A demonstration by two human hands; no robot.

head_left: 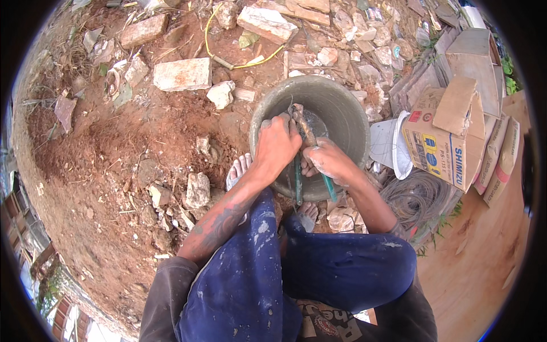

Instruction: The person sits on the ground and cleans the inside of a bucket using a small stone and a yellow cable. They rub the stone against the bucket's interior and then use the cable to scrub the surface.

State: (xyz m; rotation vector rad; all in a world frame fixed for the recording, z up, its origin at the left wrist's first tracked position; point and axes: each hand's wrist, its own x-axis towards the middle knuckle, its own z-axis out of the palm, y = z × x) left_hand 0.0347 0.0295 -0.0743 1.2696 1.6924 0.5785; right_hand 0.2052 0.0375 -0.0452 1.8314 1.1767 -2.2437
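Over a grey, round bucket (pixel 347 102) with a dull, stained wall, both my hands work close together. My right hand (pixel 330 159) is closed around pincers (pixel 307 128) with a rusty brown metal head and teal handles that spread apart toward me. The head points away from me, over the bucket's inside. Beside it, my left hand (pixel 277 142) is closed, its knuckles up. A thin wire (pixel 292 102) sticks up near its fingers; whether they hold it is hidden. My bare feet stand at the bucket's near side.
A wire coil (pixel 416 196) lies right of the bucket, near a white container (pixel 390 145) and a cardboard box (pixel 441 134). Broken blocks (pixel 182 74) and rubble lie on reddish soil. A yellow cord (pixel 208 34) curves beyond the bucket. A wooden board (pixel 467 256) lies at right.
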